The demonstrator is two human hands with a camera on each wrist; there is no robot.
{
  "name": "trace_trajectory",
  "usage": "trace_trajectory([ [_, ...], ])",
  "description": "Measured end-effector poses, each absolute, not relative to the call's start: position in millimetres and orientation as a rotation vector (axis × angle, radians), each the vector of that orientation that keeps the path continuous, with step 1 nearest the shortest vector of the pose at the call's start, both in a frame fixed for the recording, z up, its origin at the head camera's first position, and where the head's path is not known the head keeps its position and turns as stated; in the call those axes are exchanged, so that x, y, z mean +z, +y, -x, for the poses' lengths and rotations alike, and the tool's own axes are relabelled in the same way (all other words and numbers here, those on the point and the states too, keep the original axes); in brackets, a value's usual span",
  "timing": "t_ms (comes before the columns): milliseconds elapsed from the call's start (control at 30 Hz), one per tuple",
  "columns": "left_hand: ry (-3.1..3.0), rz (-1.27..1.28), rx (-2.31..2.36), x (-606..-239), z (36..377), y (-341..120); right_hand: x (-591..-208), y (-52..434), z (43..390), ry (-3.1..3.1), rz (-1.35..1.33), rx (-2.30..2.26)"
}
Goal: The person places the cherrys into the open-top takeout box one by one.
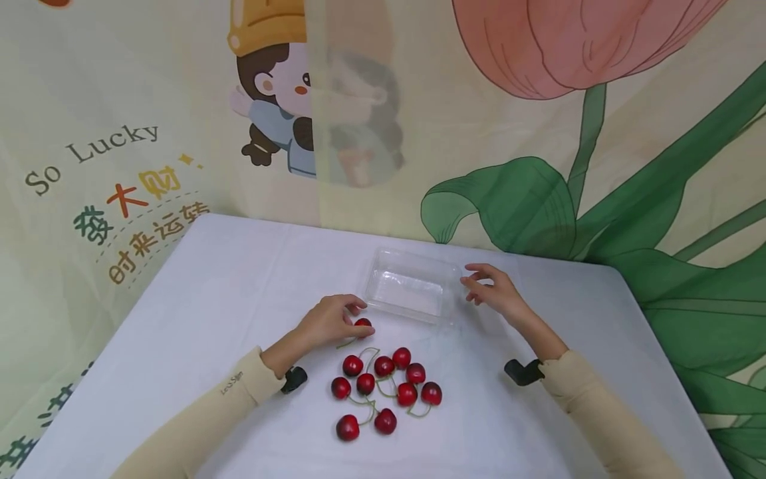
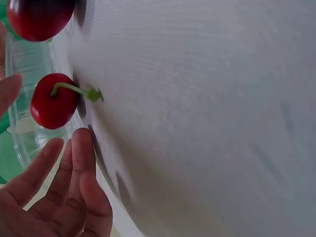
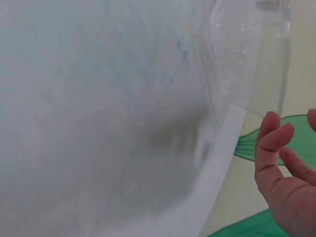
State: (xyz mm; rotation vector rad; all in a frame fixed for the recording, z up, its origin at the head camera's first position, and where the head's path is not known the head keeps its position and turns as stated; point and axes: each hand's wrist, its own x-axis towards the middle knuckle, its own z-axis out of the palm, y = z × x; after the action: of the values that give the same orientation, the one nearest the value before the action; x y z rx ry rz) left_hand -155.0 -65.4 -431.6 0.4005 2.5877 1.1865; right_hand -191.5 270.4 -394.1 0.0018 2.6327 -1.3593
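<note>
Cherry pinched by the left hand mid-tabletop, beside nine loose cherries; right hand, fingers loosely spread, steadies the clear tray behind

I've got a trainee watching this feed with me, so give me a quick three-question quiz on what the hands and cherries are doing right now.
1. True or false: the clear plastic tray already holds several cherries.
2. Multiple choice: where is the left hand? A) flat on the tray B) fingers on one cherry near the tray's front edge C) lifted off the table
3. Short answer: what does the right hand hold?

Key
1. False: the tray looks empty; the cluster of cherries lies on the table in front of it.
2. B
3. Nothing: its fingers are loosely curled beside the tray's right end.
</note>
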Motion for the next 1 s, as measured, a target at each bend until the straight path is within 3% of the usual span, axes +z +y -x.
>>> trace_trajectory([
  [267, 2.620, -0.546, 1.148, -430.2, 153.7, -60.4, -404.4, 262.1, 196.5, 2.601, 0.037, -1.519],
  [667, 2.644, -0.518, 1.181, -414.8, 148.9, -64.7, -409.6, 268.1, 204.6, 2.537, 0.015, -1.586],
  [1000, 2.603, -0.835, 1.406, -372.5, 138.2, -44.6, -411.9, 266.2, 213.7, 2.503, 0.035, -1.609],
])
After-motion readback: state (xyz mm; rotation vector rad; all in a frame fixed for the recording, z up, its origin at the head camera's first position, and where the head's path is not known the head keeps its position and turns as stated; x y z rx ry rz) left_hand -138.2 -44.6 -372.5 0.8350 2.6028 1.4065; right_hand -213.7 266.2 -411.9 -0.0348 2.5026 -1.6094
